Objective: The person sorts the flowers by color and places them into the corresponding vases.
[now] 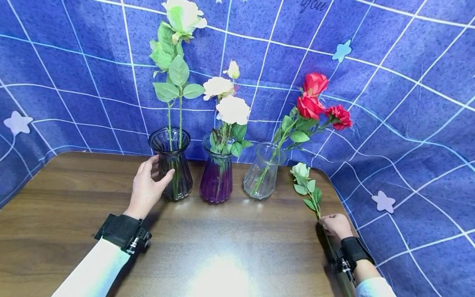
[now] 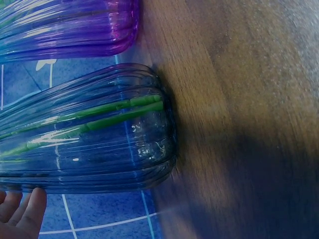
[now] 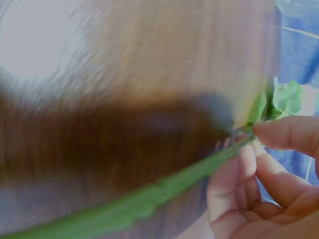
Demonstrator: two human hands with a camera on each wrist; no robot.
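Note:
My left hand (image 1: 147,187) is at the left side of a dark grey ribbed glass vase (image 1: 179,173), thumb in front and loosely bent fingers by its side. Two green stems topped by a white-green rose (image 1: 183,16) stand in that vase. In the left wrist view, the fingertips (image 2: 34,211) lie along the vase's lower edge; whether they press on it is unclear. At the right, my right hand (image 1: 337,226) pinches the green stem of a pale green-white rose (image 1: 300,170) between thumb and fingers. The right wrist view shows this stem (image 3: 164,191) running diagonally from the pinch.
A purple glass vase (image 1: 216,181) with white flowers (image 1: 233,110) stands in the middle. To its right is a clear glass vase (image 1: 259,181) with red flowers (image 1: 311,106). Behind the wooden table (image 1: 208,231) hangs a blue cloth (image 1: 92,74) with white lines and stars.

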